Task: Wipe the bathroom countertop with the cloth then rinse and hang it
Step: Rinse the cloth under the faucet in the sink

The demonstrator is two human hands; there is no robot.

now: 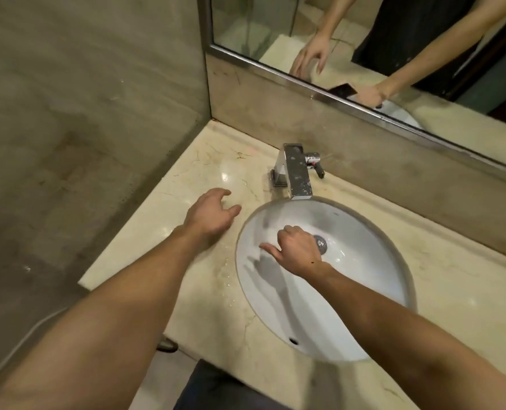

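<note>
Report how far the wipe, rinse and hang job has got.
Done: cannot confirm; no cloth is visible, though droplets lie on the countertop. In hand: left hand spread over the counter, right hand curled inside the sink below the faucet; no water seen running. Left: apparently wiping, rinsing, hanging.

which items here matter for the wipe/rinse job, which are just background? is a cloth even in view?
Job: countertop, sink, faucet, left hand, right hand. No cloth clearly visible.
Background: mirror, wall, drain.
</note>
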